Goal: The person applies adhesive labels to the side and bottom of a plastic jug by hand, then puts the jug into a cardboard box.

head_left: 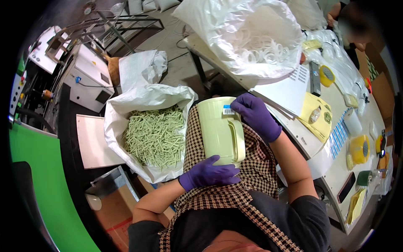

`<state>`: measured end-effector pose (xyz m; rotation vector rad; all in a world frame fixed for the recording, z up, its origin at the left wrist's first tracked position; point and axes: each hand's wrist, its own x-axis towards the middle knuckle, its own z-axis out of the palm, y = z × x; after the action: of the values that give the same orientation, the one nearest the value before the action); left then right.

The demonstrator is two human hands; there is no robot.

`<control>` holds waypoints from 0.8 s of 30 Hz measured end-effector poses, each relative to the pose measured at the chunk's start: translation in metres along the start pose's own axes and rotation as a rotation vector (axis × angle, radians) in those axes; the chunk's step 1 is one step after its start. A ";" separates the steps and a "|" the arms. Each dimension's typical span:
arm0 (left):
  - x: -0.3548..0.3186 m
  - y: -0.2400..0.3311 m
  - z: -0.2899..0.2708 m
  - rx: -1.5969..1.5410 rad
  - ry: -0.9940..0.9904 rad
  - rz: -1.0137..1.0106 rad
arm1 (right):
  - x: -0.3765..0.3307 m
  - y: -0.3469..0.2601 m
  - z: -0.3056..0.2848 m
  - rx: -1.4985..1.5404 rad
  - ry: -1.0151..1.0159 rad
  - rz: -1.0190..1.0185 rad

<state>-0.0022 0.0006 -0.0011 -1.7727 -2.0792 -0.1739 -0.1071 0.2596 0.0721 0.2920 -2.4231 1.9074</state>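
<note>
Resting between both hands: green jug

Grey concrete floor. Long pale worktable runs along the right, cluttered. Left of the worktable: white woven sack, white machine cabinet, metal frame rack beyond it. Green panel at far left. Even light.

Base of pale green pitcher covered by left hand; part of its rim covered by right hand. Contents of clear plastic bag indistinct. Small items on table near right rim too small to identify.
</note>
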 end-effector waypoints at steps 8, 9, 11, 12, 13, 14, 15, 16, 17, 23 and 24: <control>-0.013 0.003 0.003 0.250 0.020 0.045 | 0.019 -0.001 0.007 0.084 -0.128 0.171; -0.015 0.004 0.003 0.215 0.019 0.031 | 0.019 -0.004 0.008 0.066 -0.120 0.161; -0.012 0.003 0.001 0.162 0.017 0.019 | 0.021 -0.003 0.008 0.030 -0.114 0.184; -0.011 0.002 -0.001 0.151 0.008 0.017 | 0.021 -0.005 0.008 0.008 -0.113 0.199; -0.009 0.001 -0.003 0.139 0.001 0.016 | 0.020 -0.006 0.008 -0.015 -0.111 0.218; -0.003 0.000 -0.008 0.140 -0.012 0.023 | 0.019 0.003 0.009 -0.156 -0.046 0.151; 0.001 -0.001 -0.010 0.121 -0.021 0.027 | 0.017 0.010 0.008 -0.228 -0.009 0.090; 0.002 -0.002 -0.009 0.097 -0.027 0.021 | 0.017 0.012 0.009 -0.213 0.028 0.102; 0.002 -0.003 -0.007 0.055 -0.024 0.020 | 0.016 0.014 0.006 -0.204 0.077 0.113; 0.009 -0.045 -0.103 -0.307 0.228 -0.315 | -0.044 0.029 -0.034 -0.150 0.351 0.027; 0.010 -0.058 -0.129 -0.542 0.306 -0.569 | -0.064 0.031 -0.053 -0.193 0.431 -0.006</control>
<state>-0.0309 -0.0462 0.1293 -1.2254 -2.3754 -1.1824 -0.0538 0.3259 0.0458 -0.1110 -2.2770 1.5214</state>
